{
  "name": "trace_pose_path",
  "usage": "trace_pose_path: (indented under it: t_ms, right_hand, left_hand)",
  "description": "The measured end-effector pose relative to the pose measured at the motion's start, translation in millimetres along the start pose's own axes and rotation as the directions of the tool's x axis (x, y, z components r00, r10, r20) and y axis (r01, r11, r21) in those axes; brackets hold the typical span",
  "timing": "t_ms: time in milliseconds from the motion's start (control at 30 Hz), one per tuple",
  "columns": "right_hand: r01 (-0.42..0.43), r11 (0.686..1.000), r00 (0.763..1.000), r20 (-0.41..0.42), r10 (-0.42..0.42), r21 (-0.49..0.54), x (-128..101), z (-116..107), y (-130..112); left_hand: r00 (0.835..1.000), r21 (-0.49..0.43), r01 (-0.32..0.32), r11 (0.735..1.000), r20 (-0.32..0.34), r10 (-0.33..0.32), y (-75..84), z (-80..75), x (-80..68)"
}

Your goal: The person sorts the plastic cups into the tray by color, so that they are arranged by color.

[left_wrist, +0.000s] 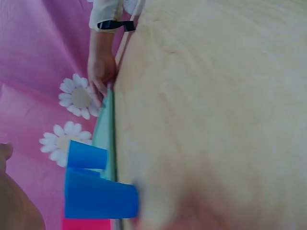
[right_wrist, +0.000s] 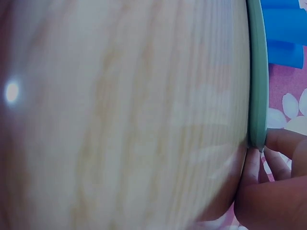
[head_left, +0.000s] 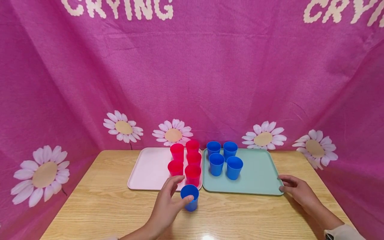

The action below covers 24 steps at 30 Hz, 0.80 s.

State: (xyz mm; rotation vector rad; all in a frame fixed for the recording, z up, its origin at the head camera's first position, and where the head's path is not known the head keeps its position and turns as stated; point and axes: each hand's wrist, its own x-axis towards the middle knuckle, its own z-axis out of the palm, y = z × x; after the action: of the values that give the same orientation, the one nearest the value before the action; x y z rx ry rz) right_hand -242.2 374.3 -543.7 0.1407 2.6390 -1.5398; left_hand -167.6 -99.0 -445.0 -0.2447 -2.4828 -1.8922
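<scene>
A lone blue cup [head_left: 190, 202] stands upright on the wooden table, in front of the two trays. My left hand [head_left: 168, 200] is around its left side, thumb overlapping the near rim and fingers spread beyond it. In the left wrist view a gap shows between the raised fingers [left_wrist: 17, 201] and the blue cup [left_wrist: 100, 195]; the thumb is a blur. At the far right, my right hand [head_left: 298, 190] pinches the front right corner of the green tray [head_left: 261, 176]. From the right wrist, fingers appear above and below the green tray's rim [right_wrist: 258, 96].
Several blue cups [head_left: 234, 168] stand on the green tray's left half. Beside it, the pink tray [head_left: 150, 170] bears several red cups [head_left: 193, 175] along its right side. A magenta cloth [head_left: 192, 83] with daisies hangs behind the wooden table [head_left: 240, 213] and at its sides.
</scene>
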Motion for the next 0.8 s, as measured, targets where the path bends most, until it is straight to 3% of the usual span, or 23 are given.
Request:
trace_pose_path:
  t_ms: [200,500,800]
  right_hand:
    - [-0.002,1.000,1.000,0.005,0.002,0.001,0,-1,1]
    - [-0.015,1.000,1.000,0.022,0.015,0.013,0,-2,1]
    - [-0.016,1.000,1.000,0.017,0.015,0.006,0,-2,1]
  left_hand:
    - [0.998,0.013,0.061,0.998,-0.001,-0.061,-20.5,3.9,-6.9]
    - [0.998,-0.044,0.059,0.997,0.015,-0.058,-44.2,11.6,0.0]
    - [0.998,-0.110,0.055,0.992,0.021,-0.054,-54.0,15.4,3.2]
